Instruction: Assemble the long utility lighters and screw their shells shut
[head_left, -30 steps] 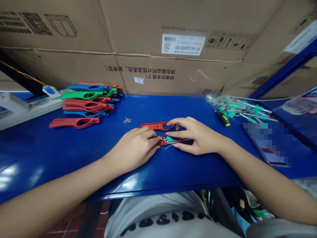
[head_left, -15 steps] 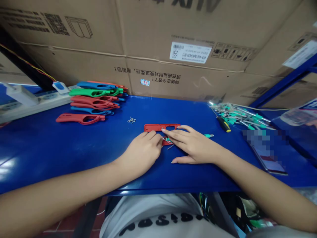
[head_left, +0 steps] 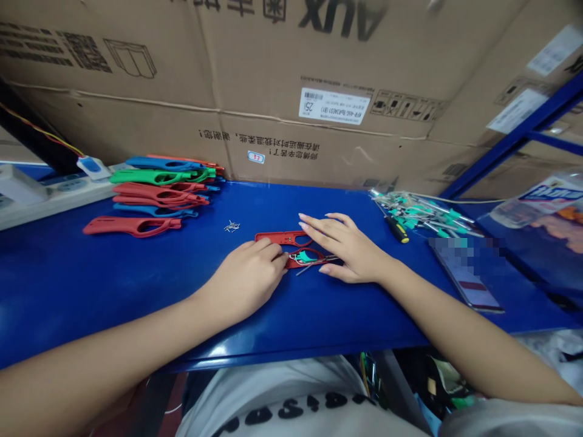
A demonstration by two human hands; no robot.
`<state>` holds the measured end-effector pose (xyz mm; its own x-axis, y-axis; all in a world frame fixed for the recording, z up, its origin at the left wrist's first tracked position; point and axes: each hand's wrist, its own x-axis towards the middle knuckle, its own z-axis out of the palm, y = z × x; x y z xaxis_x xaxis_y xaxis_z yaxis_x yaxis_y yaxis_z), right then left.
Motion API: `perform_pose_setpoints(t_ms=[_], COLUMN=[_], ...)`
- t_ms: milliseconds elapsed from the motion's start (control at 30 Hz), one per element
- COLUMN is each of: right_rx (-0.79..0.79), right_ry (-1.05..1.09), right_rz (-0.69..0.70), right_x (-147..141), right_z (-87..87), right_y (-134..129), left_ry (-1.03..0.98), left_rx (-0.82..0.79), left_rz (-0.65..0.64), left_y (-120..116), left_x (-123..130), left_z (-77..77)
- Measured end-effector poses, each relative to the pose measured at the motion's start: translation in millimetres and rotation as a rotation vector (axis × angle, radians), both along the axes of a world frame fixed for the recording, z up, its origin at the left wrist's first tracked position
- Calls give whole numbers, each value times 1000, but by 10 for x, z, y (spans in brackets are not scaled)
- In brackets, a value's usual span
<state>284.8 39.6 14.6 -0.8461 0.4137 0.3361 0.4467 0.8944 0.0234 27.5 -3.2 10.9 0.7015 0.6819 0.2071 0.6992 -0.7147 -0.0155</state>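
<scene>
My left hand [head_left: 246, 273] is closed, its curled fingers on the left end of the lower red lighter shell half [head_left: 314, 262], which lies on the blue table. A teal trigger piece [head_left: 303, 257] with white wires sits in that half. A thin grey metal rod [head_left: 306, 269] lies slantwise across its lower edge. Just behind lies a second red shell half [head_left: 276, 237], inner side up. My right hand [head_left: 353, 252] has its fingers stretched apart, over the right ends of both halves; what its thumb touches is partly hidden.
Several red, blue and green lighter shells [head_left: 157, 194] are stacked at the left near a power strip [head_left: 68, 191]. Small metal pins [head_left: 232, 226] lie behind my left hand. At the right are a screwdriver [head_left: 398, 230], teal-and-metal parts [head_left: 421, 212] and a phone [head_left: 473, 285]. A cardboard box [head_left: 255, 79] stands behind.
My right hand has lifted and opened away from the lower shell half, baring the teal trigger piece. My left hand keeps its hold. The whole view has shifted slightly.
</scene>
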Motion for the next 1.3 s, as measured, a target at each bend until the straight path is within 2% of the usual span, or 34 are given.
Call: perform_pose_setpoints(t_ms=[67, 133, 267, 367, 467, 567, 733, 900, 1033, 1300], right_rx=[56, 143, 271, 238, 181, 123, 45, 35, 15, -125], right_ry=[24, 75, 219, 281, 298, 263, 149, 55, 34, -88], right_rz=[-75, -238, -722, -1030, -1198, -1302, -1389, -1220, -1150, -1164], right_x=[13, 56, 332, 690, 1034, 1222, 1148, 989, 973, 990], right_z=[43, 89, 173, 223, 244, 201, 6, -143, -180, -186], right_y=[5, 29, 184, 334, 439, 504, 593, 676, 713, 712], left_ry=[-10, -24, -52, -92, -148, -182, -234, -266, -257, -226], left_rx=[7, 10, -5, -16, -43, -91, -157, -180, -183, -197], left_rz=[4, 5, -8, -22, -43, -59, -83, -120, -138, -148], left_y=[12, 23, 42, 59, 84, 111, 146, 159, 161, 161], left_x=[-10, -17, -25, -31, -34, -36, -48, -67, -72, -66], left_z=[-4, -4, 8, 6, -16, -47, -81, -85, -74, -53])
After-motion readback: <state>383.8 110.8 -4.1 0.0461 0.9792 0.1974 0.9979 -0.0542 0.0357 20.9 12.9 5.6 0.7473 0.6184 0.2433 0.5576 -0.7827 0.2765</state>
